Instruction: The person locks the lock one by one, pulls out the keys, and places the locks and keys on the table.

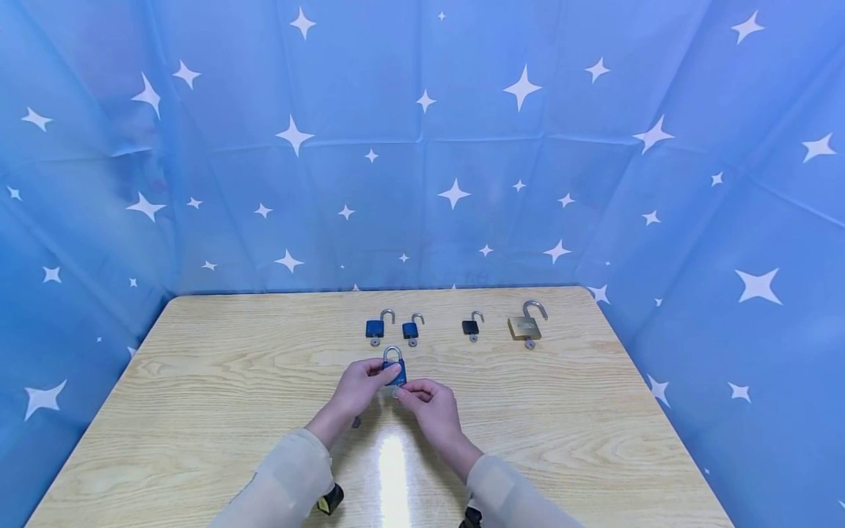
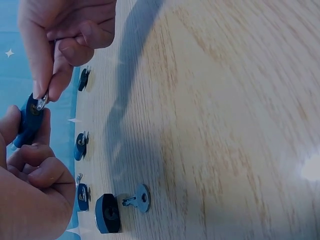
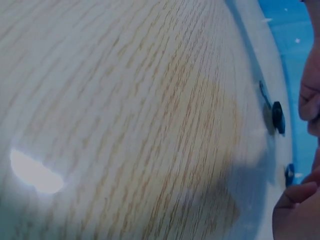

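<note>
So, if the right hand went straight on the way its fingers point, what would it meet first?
Beyond the key the right hand pinches, probably the blue padlock in the left hand; exact depth is unclear.

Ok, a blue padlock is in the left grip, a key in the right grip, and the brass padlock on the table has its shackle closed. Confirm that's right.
Not quite: the head view shows the brass padlock with its shackle swung open, not closed. The rest stands: a blue padlock is in the left grip, a key in the right grip.
</note>
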Available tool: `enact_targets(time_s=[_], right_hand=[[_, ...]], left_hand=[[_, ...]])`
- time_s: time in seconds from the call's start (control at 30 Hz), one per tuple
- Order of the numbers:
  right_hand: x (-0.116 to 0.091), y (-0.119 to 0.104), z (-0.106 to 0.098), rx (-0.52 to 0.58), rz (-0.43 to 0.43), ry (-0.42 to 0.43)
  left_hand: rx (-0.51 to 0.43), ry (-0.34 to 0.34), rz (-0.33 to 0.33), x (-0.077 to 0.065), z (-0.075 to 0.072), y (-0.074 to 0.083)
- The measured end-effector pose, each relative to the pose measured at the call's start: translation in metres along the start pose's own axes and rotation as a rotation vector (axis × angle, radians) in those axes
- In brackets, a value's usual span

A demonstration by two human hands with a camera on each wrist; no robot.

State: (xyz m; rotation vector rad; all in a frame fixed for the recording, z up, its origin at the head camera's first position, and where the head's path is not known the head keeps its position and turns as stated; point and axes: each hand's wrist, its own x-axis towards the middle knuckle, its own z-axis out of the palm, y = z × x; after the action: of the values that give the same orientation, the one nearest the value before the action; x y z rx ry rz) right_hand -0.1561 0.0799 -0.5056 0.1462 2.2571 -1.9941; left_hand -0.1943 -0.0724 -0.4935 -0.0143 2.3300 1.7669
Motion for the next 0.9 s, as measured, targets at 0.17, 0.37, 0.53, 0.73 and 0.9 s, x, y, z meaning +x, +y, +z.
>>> enact_targets(time_s=[0.17,0.37,0.53,0.73,0.9], right_hand=[[0.002,0.0073,0.0005,0.011,0.0,0.0],[0.0018,0.0076,0.0002,0.031,0.003,-0.006],[0.0015,0.007,0.0003,0.024,0.001,-0.014],[0.0006,0.0026,0.0002,0.019,0.006,-0.024],[0.0012,0.0043,0.0018,-0.022,0.017,-0.015]], left_hand=[[0.002,0.005,-0.007,0.0,0.0004,0.001],[-0.008,0.005,-0.006,-0.0003,0.0002,0.0009],[-0.001,0.002,-0.009,-0.0011,-0.0005,0.0006],[-0.016,-0.004,-0.019,-0.0011,-0.0013,0.0001],[0.001,0.006,-0.029,0.0002,-0.0025,-0.0006]])
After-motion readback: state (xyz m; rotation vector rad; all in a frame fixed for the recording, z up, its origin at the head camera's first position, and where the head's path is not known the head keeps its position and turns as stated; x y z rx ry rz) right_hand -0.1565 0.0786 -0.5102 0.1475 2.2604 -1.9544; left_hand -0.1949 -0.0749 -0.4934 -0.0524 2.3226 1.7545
